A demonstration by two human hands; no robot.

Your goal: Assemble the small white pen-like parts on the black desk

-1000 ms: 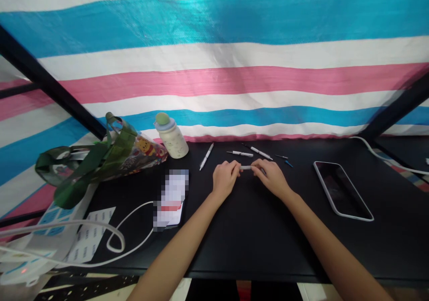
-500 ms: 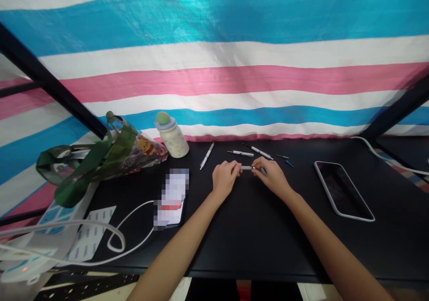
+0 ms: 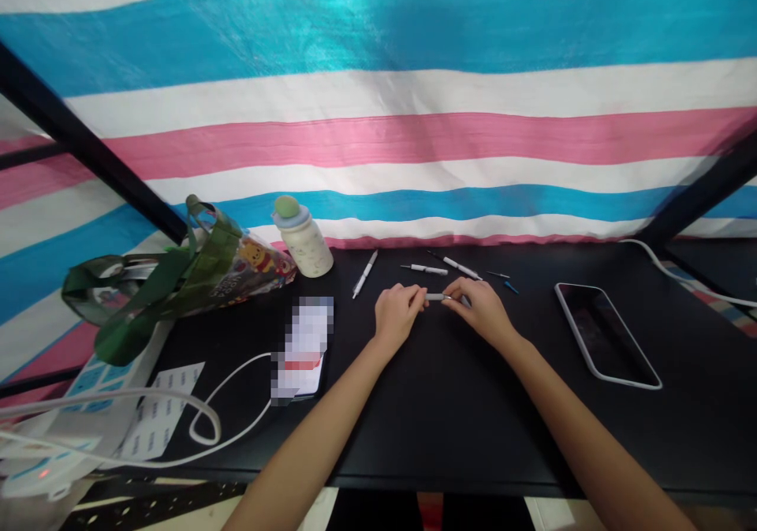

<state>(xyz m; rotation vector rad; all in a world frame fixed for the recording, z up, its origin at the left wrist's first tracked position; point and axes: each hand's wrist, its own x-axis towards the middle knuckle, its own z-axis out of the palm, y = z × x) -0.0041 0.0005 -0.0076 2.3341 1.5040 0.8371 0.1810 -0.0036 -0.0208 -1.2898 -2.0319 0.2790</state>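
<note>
One short white pen barrel (image 3: 436, 297) pinched between our left hand (image 3: 397, 314) and right hand (image 3: 480, 310)
We grasp it from either side over the black desk (image 3: 449, 436), with three more white pens (image 3: 423, 269) just ahead, small dark and blue pen parts (image 3: 511, 288) beside them, a black phone (image 3: 603, 336) off to the right, and a water bottle (image 3: 303, 237) to the left.

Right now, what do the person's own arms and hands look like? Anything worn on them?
The left hand and right hand are bare, with no gloves. The left forearm and right forearm are bare too: no sleeves, watch, bracelet or cables show.
</note>
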